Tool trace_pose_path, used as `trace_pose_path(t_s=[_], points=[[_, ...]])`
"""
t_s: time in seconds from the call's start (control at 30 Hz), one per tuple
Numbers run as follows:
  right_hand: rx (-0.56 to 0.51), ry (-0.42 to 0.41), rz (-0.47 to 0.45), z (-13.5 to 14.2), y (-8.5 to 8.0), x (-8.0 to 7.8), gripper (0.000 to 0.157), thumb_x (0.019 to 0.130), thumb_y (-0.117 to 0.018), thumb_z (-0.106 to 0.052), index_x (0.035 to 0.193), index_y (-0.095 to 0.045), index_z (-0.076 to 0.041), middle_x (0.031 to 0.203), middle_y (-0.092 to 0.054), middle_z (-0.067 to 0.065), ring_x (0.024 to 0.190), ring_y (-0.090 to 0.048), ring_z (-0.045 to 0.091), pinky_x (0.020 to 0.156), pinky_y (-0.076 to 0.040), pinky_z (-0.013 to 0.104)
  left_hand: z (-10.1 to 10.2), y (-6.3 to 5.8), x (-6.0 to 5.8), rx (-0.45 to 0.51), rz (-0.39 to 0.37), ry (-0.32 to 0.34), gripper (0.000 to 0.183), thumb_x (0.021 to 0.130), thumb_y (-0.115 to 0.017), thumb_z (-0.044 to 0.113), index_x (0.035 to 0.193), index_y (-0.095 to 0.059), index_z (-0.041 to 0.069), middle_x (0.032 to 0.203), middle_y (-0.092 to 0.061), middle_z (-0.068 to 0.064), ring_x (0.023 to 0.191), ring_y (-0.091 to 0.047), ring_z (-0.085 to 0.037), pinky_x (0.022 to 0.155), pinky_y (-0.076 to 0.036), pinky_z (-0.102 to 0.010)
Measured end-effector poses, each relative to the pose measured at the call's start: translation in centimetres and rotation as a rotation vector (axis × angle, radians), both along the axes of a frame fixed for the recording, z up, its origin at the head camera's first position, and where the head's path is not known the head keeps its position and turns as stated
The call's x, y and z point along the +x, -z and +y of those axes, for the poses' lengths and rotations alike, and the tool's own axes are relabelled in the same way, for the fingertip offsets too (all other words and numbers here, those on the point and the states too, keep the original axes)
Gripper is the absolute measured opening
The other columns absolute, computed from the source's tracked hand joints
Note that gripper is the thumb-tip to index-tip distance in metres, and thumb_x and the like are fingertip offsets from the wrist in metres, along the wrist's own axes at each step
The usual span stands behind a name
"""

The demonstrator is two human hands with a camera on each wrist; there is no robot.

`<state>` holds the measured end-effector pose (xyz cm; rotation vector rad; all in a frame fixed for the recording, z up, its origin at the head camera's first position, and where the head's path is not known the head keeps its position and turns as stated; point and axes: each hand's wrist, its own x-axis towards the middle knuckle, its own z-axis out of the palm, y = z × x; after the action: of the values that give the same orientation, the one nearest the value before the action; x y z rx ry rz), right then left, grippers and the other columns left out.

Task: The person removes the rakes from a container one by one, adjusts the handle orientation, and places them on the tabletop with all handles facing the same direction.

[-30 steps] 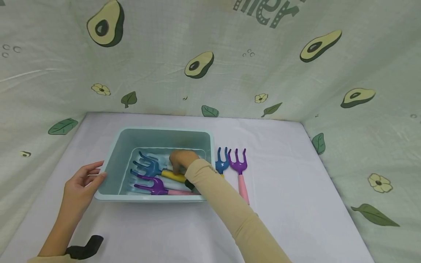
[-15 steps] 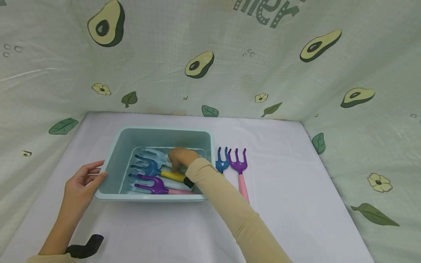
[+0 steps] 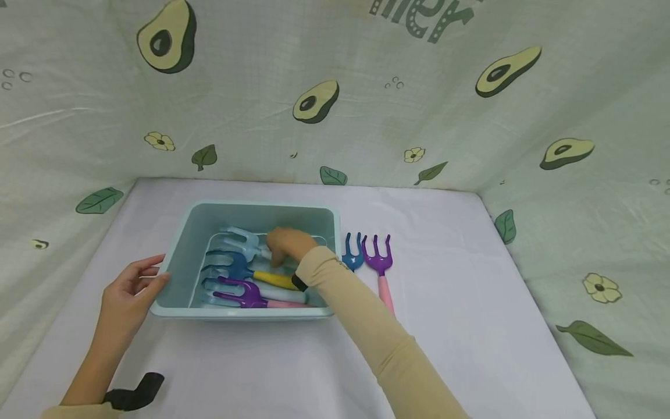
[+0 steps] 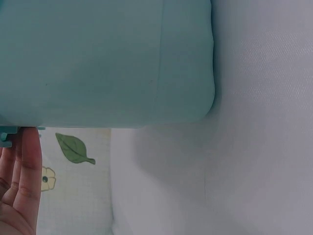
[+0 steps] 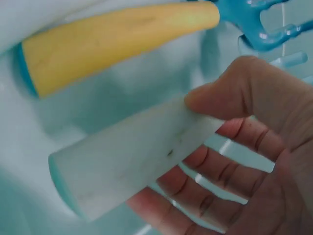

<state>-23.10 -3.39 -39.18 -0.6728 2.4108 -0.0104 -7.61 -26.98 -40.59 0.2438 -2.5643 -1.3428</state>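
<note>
The right hand pinches the handle of a pale fork, which now lies nearer the far wall of the tub than a second ago. The left hand touches the tub's left end, fingers nearly straight. A blue fork and purple fork lie nearer; outside, the right sleeve hides another blue fork's handle.

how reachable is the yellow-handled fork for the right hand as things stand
Probably yes: the yellow-handled fork lies beside the right hand and nothing covers its handle, though the fingers would likely have to release the pale-handled fork first.
</note>
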Motion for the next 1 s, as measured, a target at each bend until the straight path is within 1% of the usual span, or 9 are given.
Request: trace_pose_path(t_s=[0.1,0.27,0.33,0.43,0.5,0.57,0.7,0.87,1.0], points=[[-0.014,-0.023,0.013,0.2,-0.7,0.0,0.022,0.079,-0.065,-0.015,0.074,-0.043,-0.015,0.070,-0.039,-0.003,0.060,-0.034,0.009,0.052,-0.032,0.022,0.1,-0.1,0.0,0.004,-0.002,0.002,0.047,0.091,-0.059,0.022,0.133,-0.047,0.005,0.097,-0.048,0.029,0.081,-0.051,0.018,0.065,-0.042,-0.001],[-0.019,-0.048,0.019,0.5,-1.4,0.0,0.027,0.080,-0.062,-0.014,0.072,-0.036,-0.015,0.068,-0.031,-0.003,0.057,-0.028,0.008,0.051,-0.026,0.021,0.1,-0.3,0.0,0.003,-0.011,0.002,0.047,0.091,-0.059,0.023,0.134,-0.047,0.006,0.097,-0.047,0.029,0.081,-0.050,0.019,0.065,-0.042,0.000],[-0.038,-0.043,0.019,0.7,-1.8,0.1,0.025,0.081,-0.062,-0.015,0.074,-0.038,-0.015,0.071,-0.035,-0.003,0.059,-0.033,0.008,0.051,-0.029,0.021,0.1,-0.3,0.1,0.002,-0.015,0.003,0.047,0.091,-0.059,0.023,0.134,-0.047,0.007,0.096,-0.047,0.029,0.081,-0.050,0.019,0.065,-0.041,0.000],[-0.086,-0.008,-0.016,1.2,-2.4,0.3,0.019,0.082,-0.064,-0.017,0.081,-0.045,-0.015,0.079,-0.045,-0.002,0.065,-0.044,0.010,0.053,-0.041,0.021,0.1,-0.3,0.1,0.007,-0.015,0.002,0.047,0.091,-0.059,0.023,0.134,-0.047,0.007,0.096,-0.048,0.029,0.081,-0.050,0.019,0.064,-0.042,-0.001],[-0.123,0.021,-0.047,1.5,-2.9,0.4,0.017,0.083,-0.065,-0.018,0.088,-0.049,-0.014,0.086,-0.051,0.000,0.070,-0.050,0.013,0.056,-0.049,0.025,0.1,-0.3,0.1,0.010,-0.012,0.002,0.047,0.091,-0.059,0.022,0.134,-0.047,0.006,0.096,-0.048,0.029,0.081,-0.051,0.019,0.064,-0.042,-0.001],[-0.157,0.040,-0.074,1.8,-3.4,0.5,0.018,0.083,-0.066,-0.019,0.093,-0.052,-0.014,0.091,-0.053,0.001,0.073,-0.054,0.015,0.059,-0.054,0.029,0.1,-0.2,0.0,0.011,-0.010,0.000,0.047,0.091,-0.059,0.021,0.134,-0.047,0.005,0.095,-0.048,0.029,0.081,-0.051,0.018,0.064,-0.043,-0.001],[-0.207,0.033,-0.098,2.4,-4.3,0.5,0.019,0.084,-0.066,-0.020,0.096,-0.053,-0.012,0.093,-0.054,0.002,0.076,-0.056,0.015,0.064,-0.056,0.031,0.1,-0.1,0.0,0.006,-0.013,-0.006,0.047,0.091,-0.059,0.022,0.134,-0.047,0.005,0.095,-0.048,0.029,0.080,-0.051,0.019,0.064,-0.042,-0.001],[-0.278,0.028,-0.126,3.3,-5.8,0.8,0.020,0.086,-0.065,-0.020,0.100,-0.054,-0.012,0.095,-0.054,0.004,0.077,-0.059,0.015,0.062,-0.056,0.028,0.2,-0.2,0.1,0.012,-0.010,-0.001,0.047,0.091,-0.059,0.022,0.134,-0.047,0.006,0.096,-0.048,0.027,0.080,-0.051,0.018,0.064,-0.043,-0.001],[-0.365,0.032,-0.155,4.2,-7.0,1.1,0.021,0.086,-0.064,-0.019,0.102,-0.053,-0.011,0.096,-0.056,0.006,0.076,-0.060,0.016,0.061,-0.056,0.029,0.3,-0.1,0.2,0.012,-0.004,0.006,0.046,0.091,-0.058,0.023,0.133,-0.048,0.009,0.096,-0.049,0.026,0.080,-0.052,0.018,0.065,-0.043,-0.002]])
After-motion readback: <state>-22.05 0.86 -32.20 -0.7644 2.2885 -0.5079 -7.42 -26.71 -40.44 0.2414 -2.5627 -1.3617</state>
